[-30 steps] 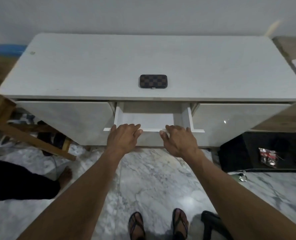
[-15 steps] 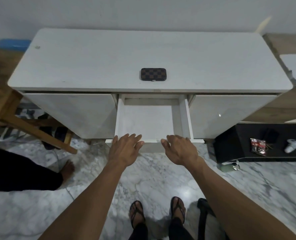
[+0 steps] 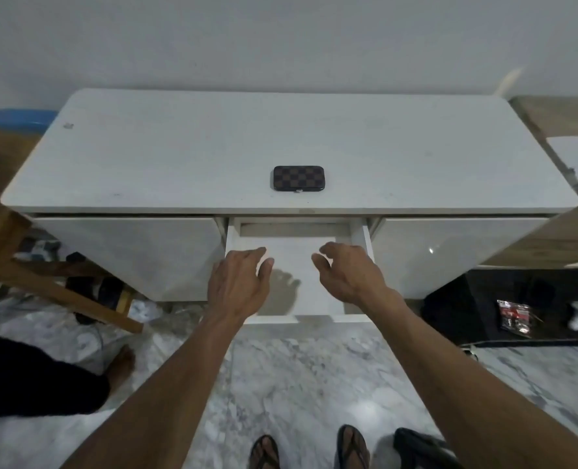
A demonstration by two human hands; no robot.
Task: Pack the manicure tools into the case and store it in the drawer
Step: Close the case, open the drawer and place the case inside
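The checkered case (image 3: 299, 178) is lying closed and flat on the white tabletop (image 3: 179, 157), near its front edge and directly above the open drawer (image 3: 299, 245) — well apart from both hands. The drawer is standing pulled out from the middle of the cabinet, its pale floor showing bare between the hands. The left hand (image 3: 238, 287) is hovering over the drawer's left side, its grip loose, fingers relaxed and apart, holding nothing and casting a shadow on the drawer floor. The right hand (image 3: 346, 272) is hanging over the right side, its grip likewise slack, fingers gently curved around nothing. Below, two sandalled feet (image 3: 309, 448) are standing on the marble floor (image 3: 314, 374), and at the left another person's bare foot (image 3: 121, 362) is resting beside a wooden stool (image 3: 37, 282) — partly out of view.
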